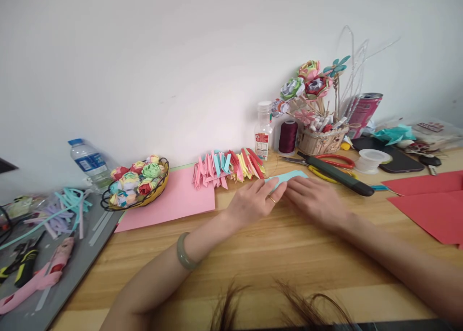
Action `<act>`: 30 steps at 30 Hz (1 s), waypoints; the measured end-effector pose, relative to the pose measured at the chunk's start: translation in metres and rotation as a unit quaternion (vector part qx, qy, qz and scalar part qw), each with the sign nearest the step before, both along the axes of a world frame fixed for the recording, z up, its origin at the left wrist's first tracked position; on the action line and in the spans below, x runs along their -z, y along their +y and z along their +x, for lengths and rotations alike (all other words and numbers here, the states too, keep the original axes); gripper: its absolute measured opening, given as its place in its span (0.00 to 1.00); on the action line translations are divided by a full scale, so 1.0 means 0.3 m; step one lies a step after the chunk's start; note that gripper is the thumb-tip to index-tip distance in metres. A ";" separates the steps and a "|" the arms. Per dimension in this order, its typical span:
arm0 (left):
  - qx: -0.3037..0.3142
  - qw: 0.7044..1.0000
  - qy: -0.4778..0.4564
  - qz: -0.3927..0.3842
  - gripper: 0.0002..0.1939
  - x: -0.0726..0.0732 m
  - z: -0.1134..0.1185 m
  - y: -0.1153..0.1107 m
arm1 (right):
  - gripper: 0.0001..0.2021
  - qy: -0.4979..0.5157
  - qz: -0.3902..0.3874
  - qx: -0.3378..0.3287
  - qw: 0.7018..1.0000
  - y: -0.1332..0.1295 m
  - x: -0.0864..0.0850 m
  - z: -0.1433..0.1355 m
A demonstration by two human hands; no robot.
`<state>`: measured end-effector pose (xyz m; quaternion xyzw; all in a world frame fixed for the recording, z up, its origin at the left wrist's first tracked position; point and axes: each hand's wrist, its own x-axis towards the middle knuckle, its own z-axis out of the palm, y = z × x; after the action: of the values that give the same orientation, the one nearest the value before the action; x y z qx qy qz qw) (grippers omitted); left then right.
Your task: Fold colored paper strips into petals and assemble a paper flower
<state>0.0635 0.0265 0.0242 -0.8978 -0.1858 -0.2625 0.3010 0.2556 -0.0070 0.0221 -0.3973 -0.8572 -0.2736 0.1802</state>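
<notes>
Paper [290, 175] lies just left of the cutter [336, 177], long axis roughly sideways, beyond both hands. Left hand [253, 202] overlaps its left part, thumb and fingers on it; right hand [315, 201], nearer the cutter, covers its near edge. Neither is clearly closer. Pinched or merely pressed: can't tell.

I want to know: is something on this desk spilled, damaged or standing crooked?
Nothing looks spilled or damaged; the visible light-blue paper shows no tear. The blue-capped bottle at left and the pink can at right appear tilted outward, though the wide lens may cause this.
</notes>
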 end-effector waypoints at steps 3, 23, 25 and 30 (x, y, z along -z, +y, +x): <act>0.021 0.999 0.022 0.024 0.13 0.011 -0.029 -0.009 | 0.15 0.020 0.016 -0.054 0.998 -0.032 0.010 -0.044; 0.064 0.987 0.121 -0.080 0.06 0.041 -0.174 -0.181 | 0.11 -0.019 -0.223 -0.171 0.960 -0.093 0.038 -0.125; 0.055 0.983 0.129 -0.117 0.06 0.043 -0.190 -0.193 | 0.12 -0.026 -0.218 -0.180 0.959 -0.101 0.031 -0.109; 0.004 0.970 0.099 -0.221 0.07 0.047 -0.231 -0.222 | 0.13 -0.028 -0.220 -0.207 0.953 -0.110 0.024 -0.083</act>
<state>-0.0058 -0.0401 0.0100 -0.9643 -0.2051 -0.1258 0.1106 0.2306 -0.0400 0.0149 -0.2329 -0.9643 -0.0462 0.1169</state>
